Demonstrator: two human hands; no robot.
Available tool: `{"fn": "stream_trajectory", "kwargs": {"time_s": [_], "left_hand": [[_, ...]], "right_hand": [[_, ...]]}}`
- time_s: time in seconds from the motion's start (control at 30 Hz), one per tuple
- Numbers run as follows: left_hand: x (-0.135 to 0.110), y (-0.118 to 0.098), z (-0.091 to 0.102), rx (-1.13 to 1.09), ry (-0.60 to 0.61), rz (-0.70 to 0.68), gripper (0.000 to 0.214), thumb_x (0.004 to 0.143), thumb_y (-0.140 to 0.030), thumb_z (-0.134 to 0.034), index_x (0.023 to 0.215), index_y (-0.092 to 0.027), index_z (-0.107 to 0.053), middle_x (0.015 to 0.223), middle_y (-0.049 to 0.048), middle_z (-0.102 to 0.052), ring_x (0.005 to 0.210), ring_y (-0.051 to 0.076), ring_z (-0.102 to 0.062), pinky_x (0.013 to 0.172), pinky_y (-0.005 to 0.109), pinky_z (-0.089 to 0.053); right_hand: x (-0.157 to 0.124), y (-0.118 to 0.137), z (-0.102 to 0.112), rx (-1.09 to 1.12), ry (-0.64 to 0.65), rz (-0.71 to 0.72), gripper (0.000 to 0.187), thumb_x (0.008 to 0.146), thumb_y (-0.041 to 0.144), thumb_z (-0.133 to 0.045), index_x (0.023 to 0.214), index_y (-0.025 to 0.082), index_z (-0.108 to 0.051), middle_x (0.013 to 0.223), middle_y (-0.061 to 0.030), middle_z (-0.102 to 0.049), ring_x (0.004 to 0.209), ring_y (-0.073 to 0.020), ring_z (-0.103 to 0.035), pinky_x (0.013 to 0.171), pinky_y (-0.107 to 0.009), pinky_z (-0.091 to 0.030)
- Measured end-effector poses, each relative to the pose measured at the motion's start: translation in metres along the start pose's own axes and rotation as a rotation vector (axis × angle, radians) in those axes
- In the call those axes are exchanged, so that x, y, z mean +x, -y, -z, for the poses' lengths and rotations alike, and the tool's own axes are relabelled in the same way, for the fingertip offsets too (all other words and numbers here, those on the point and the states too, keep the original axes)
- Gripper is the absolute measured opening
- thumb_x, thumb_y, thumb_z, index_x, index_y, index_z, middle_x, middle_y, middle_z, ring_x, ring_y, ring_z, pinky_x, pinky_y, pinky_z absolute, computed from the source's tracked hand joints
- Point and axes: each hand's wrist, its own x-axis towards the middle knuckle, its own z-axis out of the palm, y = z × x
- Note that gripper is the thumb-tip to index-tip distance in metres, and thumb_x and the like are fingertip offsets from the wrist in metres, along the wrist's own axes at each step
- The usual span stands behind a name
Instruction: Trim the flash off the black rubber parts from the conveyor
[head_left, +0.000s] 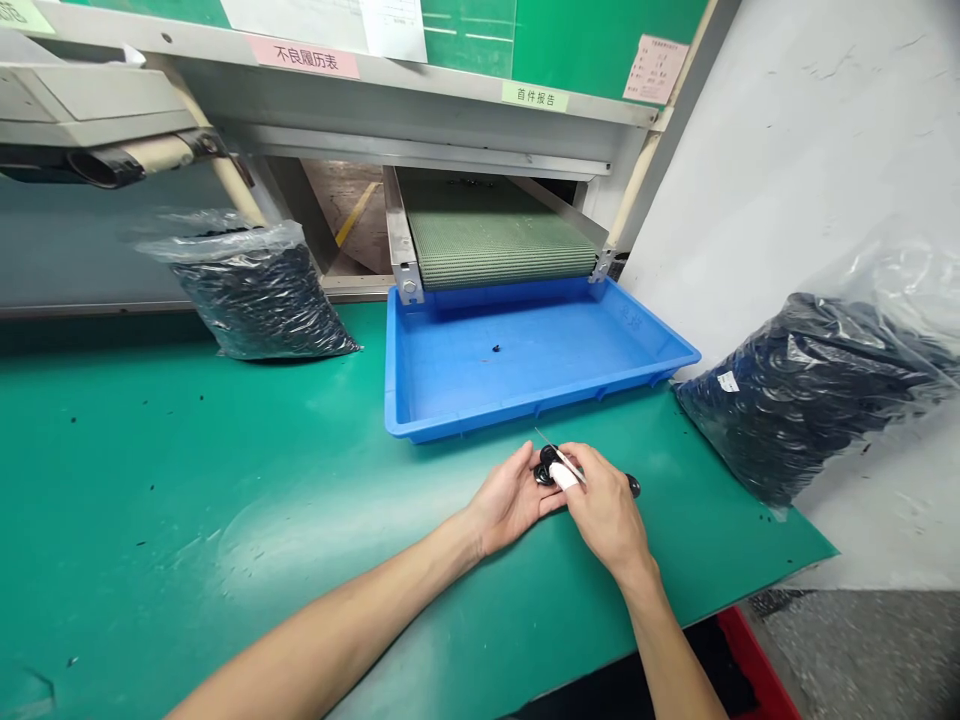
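Left hand (510,500): grip half-open, cupping black rubber rings (549,466) in the palm. Right hand (606,510): narrow grip on thin steel needle (553,444), at the rings. Both over green worktop (187,480), just before blue plastic tray (480,428)

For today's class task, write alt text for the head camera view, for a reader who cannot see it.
A left hand holds black rings while a right hand pinches a white tool with a thin pin against them. Behind, a blue plastic tray sits under a green conveyor belt, between two plastic bags of black rings.
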Motion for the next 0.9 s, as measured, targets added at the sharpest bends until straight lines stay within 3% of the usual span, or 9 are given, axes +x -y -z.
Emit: {"fn": "stream_trajectory", "kwargs": {"time_s": [0.13, 0.23, 0.33, 0.43, 0.57, 0.73, 0.8, 0.9], "left_hand": [[0.001, 0.0, 0.003, -0.014, 0.004, 0.01, 0.039, 0.097, -0.038, -0.035, 0.096, -0.009, -0.062, 0.095, 0.0119, -0.065, 0.089, 0.02, -0.064, 0.088, 0.035, -0.048], [0.002, 0.001, 0.007, -0.015, 0.006, 0.007, 0.038, 0.097, -0.04, -0.036, 0.097, -0.011, -0.062, 0.089, 0.0084, -0.065, 0.081, 0.017, -0.063, 0.08, 0.031, -0.049], [0.003, 0.0, 0.006, -0.021, -0.006, 0.002, 0.039, 0.097, -0.04, -0.035, 0.096, -0.012, -0.062, 0.088, 0.0089, -0.065, 0.084, 0.018, -0.063, 0.082, 0.033, -0.049], [0.003, -0.001, 0.003, -0.029, -0.03, 0.007, 0.038, 0.097, -0.038, -0.035, 0.093, -0.011, -0.062, 0.094, 0.0116, -0.066, 0.092, 0.021, -0.063, 0.088, 0.035, -0.049], [0.004, -0.003, 0.0, 0.007, -0.091, 0.002, 0.03, 0.096, -0.031, -0.04, 0.093, -0.011, -0.062, 0.099, 0.0119, -0.067, 0.093, 0.02, -0.065, 0.086, 0.032, -0.053], [0.001, -0.003, 0.0, 0.097, -0.189, -0.02, 0.02, 0.093, -0.018, -0.047, 0.094, -0.007, -0.064, 0.107, 0.0169, -0.067, 0.096, 0.02, -0.067, 0.087, 0.031, -0.055], [-0.001, -0.003, 0.0, 0.149, -0.2, -0.015, 0.019, 0.091, -0.019, -0.053, 0.1, -0.008, -0.064, 0.108, 0.0167, -0.067, 0.094, 0.02, -0.067, 0.082, 0.03, -0.056], [-0.003, -0.003, -0.001, 0.211, -0.16, -0.012, 0.021, 0.087, -0.022, -0.06, 0.104, -0.01, -0.065, 0.094, 0.012, -0.067, 0.078, 0.014, -0.065, 0.065, 0.022, -0.055]], "right_hand": [[-0.002, 0.006, 0.002, -0.033, -0.048, 0.049, 0.024, 0.093, 0.026, -0.041, 0.107, 0.023, -0.06, 0.103, -0.0049, -0.063, 0.091, -0.0182, -0.06, 0.081, -0.031, -0.046], [-0.004, 0.013, 0.0, -0.148, 0.061, 0.099, 0.025, 0.091, 0.021, -0.044, 0.107, 0.027, -0.061, 0.099, -0.003, -0.063, 0.087, -0.0178, -0.061, 0.074, -0.029, -0.045], [-0.007, 0.021, -0.006, -0.348, 0.114, 0.097, 0.027, 0.089, 0.016, -0.044, 0.107, 0.026, -0.061, 0.101, -0.0045, -0.062, 0.081, -0.0187, -0.062, 0.065, -0.028, -0.044], [-0.01, 0.025, -0.013, -0.447, 0.084, 0.097, 0.03, 0.088, 0.011, -0.04, 0.108, 0.022, -0.058, 0.101, -0.007, -0.062, 0.078, -0.0184, -0.063, 0.06, -0.028, -0.042], [-0.014, 0.028, -0.013, -0.405, 0.013, 0.101, 0.027, 0.088, 0.008, -0.037, 0.102, 0.02, -0.057, 0.1, -0.0074, -0.063, 0.079, -0.0178, -0.063, 0.059, -0.027, -0.043], [-0.04, 0.013, 0.021, -0.138, -0.116, 0.057, 0.029, 0.091, 0.015, -0.037, 0.109, 0.023, -0.059, 0.103, -0.0052, -0.066, 0.088, -0.0173, -0.064, 0.074, -0.028, -0.049], [-0.066, -0.008, 0.045, -0.095, -0.215, -0.029, 0.027, 0.09, 0.021, -0.041, 0.109, 0.025, -0.06, 0.106, -0.0055, -0.068, 0.092, -0.018, -0.065, 0.078, -0.028, -0.051], [-0.12, -0.058, 0.084, -0.221, -0.364, -0.203, 0.027, 0.085, 0.028, -0.045, 0.104, 0.025, -0.064, 0.106, -0.0063, -0.071, 0.094, -0.0218, -0.067, 0.075, -0.031, -0.053]]}}
